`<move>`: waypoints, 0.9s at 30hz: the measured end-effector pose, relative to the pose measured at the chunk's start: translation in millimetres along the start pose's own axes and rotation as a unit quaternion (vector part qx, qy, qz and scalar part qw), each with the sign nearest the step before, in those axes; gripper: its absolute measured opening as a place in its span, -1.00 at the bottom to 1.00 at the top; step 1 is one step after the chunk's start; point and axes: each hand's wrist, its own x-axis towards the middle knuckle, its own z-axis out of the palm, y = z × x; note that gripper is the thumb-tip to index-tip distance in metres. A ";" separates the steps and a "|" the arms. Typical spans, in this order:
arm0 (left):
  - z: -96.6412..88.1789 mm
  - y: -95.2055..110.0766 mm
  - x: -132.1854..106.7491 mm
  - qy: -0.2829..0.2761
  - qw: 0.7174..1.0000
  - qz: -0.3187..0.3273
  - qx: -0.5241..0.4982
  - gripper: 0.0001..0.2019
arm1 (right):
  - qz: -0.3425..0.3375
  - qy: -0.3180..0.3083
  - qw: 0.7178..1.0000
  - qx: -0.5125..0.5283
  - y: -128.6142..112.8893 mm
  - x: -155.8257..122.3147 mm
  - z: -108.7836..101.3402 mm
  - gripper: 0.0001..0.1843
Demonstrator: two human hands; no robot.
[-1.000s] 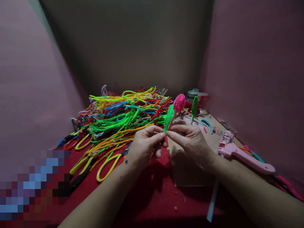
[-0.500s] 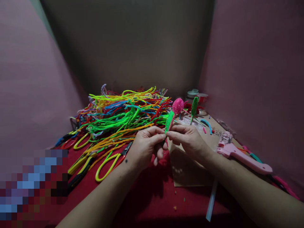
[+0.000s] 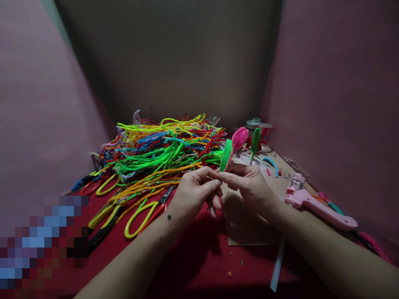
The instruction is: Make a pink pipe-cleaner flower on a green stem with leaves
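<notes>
Both my hands meet over the red cloth and pinch the stem of a small pipe-cleaner flower. My left hand (image 3: 195,193) grips it from the left, fingers closed. My right hand (image 3: 249,185) pinches it from the right. The flower has a pink fuzzy head (image 3: 239,138) and a green leaf (image 3: 226,155) rising above my fingertips. A second green leaf piece (image 3: 255,140) stands just behind, to the right.
A big heap of coloured pipe cleaners (image 3: 162,149) lies at the back left. Yellow-handled scissors (image 3: 145,214) and pliers (image 3: 106,220) lie left of my hands. A cardboard sheet (image 3: 249,224) is under my right hand, a pink glue gun (image 3: 314,203) to its right, tape rolls (image 3: 258,124) behind.
The flower has tilted and shifted slightly right, its pink head now further right. My hands have drawn a little closer together around the stem.
</notes>
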 end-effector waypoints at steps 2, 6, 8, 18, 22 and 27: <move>1.8 -0.9 -0.7 0.023 0.999 0.012 0.039 -0.93 | -0.007 0.001 1.000 0.019 0.4 0.0 1.0 -0.87; 6.2 -5.1 -1.8 0.089 0.988 0.056 0.116 -0.93 | -0.001 0.009 1.000 0.022 2.4 0.1 1.6 -0.93; 6.5 -6.5 -1.8 0.105 0.985 0.071 0.116 -0.92 | -0.003 0.011 1.000 0.023 3.0 0.3 0.9 -0.93; -3.0 1.3 -0.1 0.076 0.996 0.052 0.007 -0.90 | -0.055 -0.039 0.998 0.009 -2.1 2.0 -4.7 -0.81; -2.9 -0.1 0.2 0.067 0.996 0.056 -0.001 -0.90 | -0.034 0.001 0.999 0.032 -3.3 2.4 -2.4 -0.84; -4.9 0.4 0.9 0.060 0.998 0.027 -0.020 -0.87 | -0.005 0.010 0.998 0.068 -4.3 3.5 0.7 -0.88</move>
